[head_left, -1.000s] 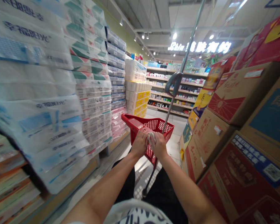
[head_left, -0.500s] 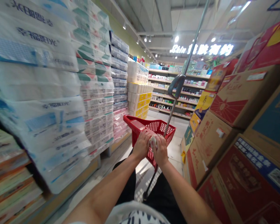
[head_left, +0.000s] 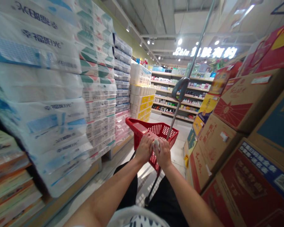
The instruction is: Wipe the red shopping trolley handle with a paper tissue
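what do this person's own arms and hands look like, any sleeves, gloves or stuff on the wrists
The left forearm and right forearm are bare, with no long sleeves. The left hand and right hand are ungloved, and no watch or bracelet shows at either wrist. Below them show a white top with a dark pattern and black trousers.

A red plastic shopping cart (head_left: 169,130) with perforated walls stands upright, its handle (head_left: 140,127) nearest. A small whitish wad (head_left: 156,144), its detail unclear, is held between left hand (head_left: 144,149) and right hand (head_left: 164,154) at the handle.
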`<state>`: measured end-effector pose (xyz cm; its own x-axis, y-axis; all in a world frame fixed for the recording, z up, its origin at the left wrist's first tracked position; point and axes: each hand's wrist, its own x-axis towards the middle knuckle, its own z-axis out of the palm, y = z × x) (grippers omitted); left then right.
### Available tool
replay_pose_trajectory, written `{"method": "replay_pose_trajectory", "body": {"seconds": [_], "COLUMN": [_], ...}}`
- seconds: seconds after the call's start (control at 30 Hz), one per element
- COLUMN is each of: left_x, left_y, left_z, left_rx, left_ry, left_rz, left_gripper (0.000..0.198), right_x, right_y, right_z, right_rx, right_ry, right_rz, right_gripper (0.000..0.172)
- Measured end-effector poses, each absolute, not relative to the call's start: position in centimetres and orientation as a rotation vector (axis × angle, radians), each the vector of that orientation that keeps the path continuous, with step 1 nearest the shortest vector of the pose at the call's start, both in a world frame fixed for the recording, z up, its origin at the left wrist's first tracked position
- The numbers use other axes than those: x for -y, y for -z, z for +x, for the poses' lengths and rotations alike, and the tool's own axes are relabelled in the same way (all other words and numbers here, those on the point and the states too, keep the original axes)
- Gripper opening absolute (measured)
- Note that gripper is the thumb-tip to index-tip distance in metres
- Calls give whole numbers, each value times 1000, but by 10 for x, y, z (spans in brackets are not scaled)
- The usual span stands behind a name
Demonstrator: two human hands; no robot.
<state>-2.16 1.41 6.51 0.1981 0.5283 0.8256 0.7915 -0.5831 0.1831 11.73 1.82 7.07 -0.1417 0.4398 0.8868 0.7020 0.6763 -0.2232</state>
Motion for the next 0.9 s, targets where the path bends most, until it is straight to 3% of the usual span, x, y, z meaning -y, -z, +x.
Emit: {"method": "replay_pose_trajectory", "body": {"seconds": [0.23,0.43,0.73,0.9], "left_x": [-14,-13,-11,-8], "left_y": [-69,-67,-69,-68], "left_z": [-21,-21,-20,-20], "left_rx": [1262,1268,1259,1248], "left_ry": [1308,1299,1293,1293], "left_rz": [-2203,-2209,-2198,-2192], "left_gripper": [36,33,34,32], "right_x": [-32,-19,-32,-23], "right_y": [-98,-65,-89,-77], "right_z": [118,122,127,121], "right_rx": [1941,1755,1929,1800], "right_ry": [16,259,34,234], "right_rz": [-1099,-883,-973,-973], "right_gripper": [34,33,33,32]}}
